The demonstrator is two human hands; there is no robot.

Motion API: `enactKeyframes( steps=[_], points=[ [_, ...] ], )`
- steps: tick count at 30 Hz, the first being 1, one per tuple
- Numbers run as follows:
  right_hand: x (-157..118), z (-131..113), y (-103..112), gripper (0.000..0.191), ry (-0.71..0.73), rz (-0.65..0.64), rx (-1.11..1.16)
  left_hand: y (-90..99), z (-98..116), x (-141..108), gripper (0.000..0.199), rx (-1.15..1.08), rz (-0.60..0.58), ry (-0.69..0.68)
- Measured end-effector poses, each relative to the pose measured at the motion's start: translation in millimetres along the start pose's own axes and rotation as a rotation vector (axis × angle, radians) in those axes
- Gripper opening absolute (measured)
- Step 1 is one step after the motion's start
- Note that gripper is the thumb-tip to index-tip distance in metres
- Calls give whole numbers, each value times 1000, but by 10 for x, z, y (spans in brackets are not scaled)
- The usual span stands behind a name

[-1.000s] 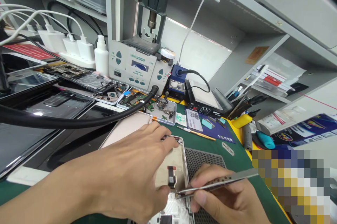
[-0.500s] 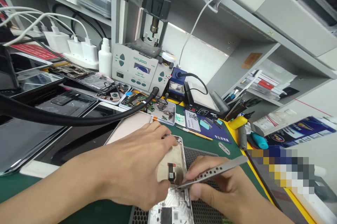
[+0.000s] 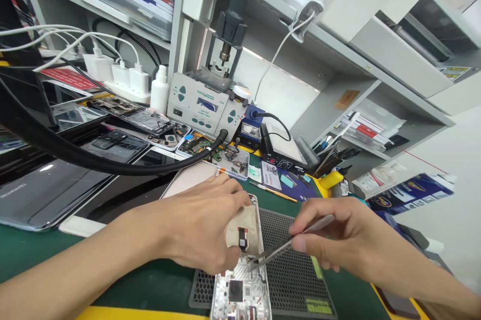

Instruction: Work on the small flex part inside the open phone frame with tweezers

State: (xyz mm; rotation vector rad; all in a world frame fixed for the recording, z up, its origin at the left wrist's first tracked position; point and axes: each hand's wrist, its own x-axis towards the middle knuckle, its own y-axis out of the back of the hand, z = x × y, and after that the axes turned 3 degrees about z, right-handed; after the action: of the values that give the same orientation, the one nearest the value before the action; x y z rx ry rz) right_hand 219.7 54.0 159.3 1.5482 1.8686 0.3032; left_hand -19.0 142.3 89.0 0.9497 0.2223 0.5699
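Observation:
An opened phone frame [image 3: 259, 285] lies on a dark perforated mat [image 3: 296, 275], its silvery inside facing up. A black flex cable [image 3: 243, 241] rests over its tan upper section. My left hand [image 3: 195, 220] reaches across the frame's left side and grips it, fingers near the top and thumb by the middle; part of the frame is hidden under it. Between thumb and fingers, my right hand [image 3: 334, 235] pinches metal tweezers [image 3: 278, 247]. Their tips, slightly apart, meet the frame just below the flex cable. Whether they hold a part I cannot tell.
Several phones, one with a glossy back [image 3: 71, 180], lie at left under a black hose [image 3: 124, 165]. Behind stand a rework station [image 3: 203, 109] and a tray of circuit boards [image 3: 242, 167]. A brush-like stick [image 3: 276, 192] and a blue card [image 3: 300, 190] lie beyond the mat.
My right hand has drawn back to the right and turned, holding the tweezers farther from their tips. My left hand stays on the phone frame. The camera view has shifted slightly.

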Motion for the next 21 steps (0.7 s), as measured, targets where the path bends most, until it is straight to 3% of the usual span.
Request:
enactKeyframes(
  steps=[3,7,12,17,21],
  points=[
    [38,-76,54,17,48,-48,-284,5,-1,-2,56,2,1,3],
    [86,-187,92,14,309,-192,-691,2,-7,9,61,6,5,-3],
    [154,-290,67,10,477,-329,-863,-9,-28,10,57,18,25,-22],
    [185,-256,7,15,560,-309,-1054,-48,-36,12,50,9,55,-22],
    [160,-162,-73,15,568,-265,-977,-67,-25,19,41,5,62,-6]
  ],
)
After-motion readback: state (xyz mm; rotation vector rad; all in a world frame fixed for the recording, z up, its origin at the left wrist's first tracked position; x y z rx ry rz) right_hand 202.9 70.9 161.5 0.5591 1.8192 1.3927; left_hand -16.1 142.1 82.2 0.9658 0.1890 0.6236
